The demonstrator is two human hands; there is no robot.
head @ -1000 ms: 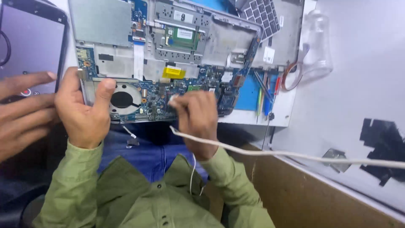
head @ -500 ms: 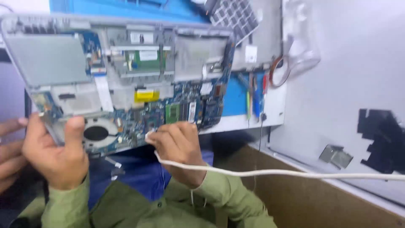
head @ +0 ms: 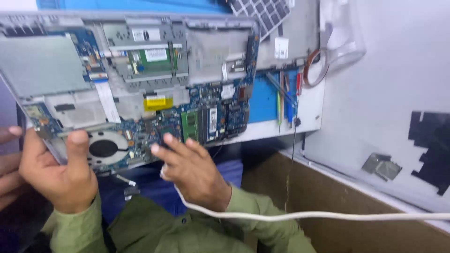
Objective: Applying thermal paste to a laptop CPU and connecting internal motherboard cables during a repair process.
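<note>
An opened laptop base [head: 42, 70] with its blue motherboard [head: 211, 117] and round fan [head: 104, 148] bare is tilted up in front of me. My left hand [head: 56, 173] grips its lower left corner, thumb pressed beside the fan. My right hand [head: 192, 168] rests at the board's lower edge below the green memory module [head: 190, 125]. Its upper fingers are spread toward the board. The end of a white cable [head: 300, 215] is tucked under its palm, and the cable runs off to the right.
Another person's fingers [head: 8, 161] show at the far left edge. A blue work mat [head: 262, 100] with screwdrivers [head: 281, 96] lies behind the laptop, near a keyboard piece [head: 262, 11] and a clear plastic bag [head: 344, 42]. A white surface with black patches [head: 431, 150] fills the right.
The laptop base has shifted left and sits nearer in view. My right hand has opened from a closed grip to spread fingers at the board's edge; my left hand keeps its hold.
</note>
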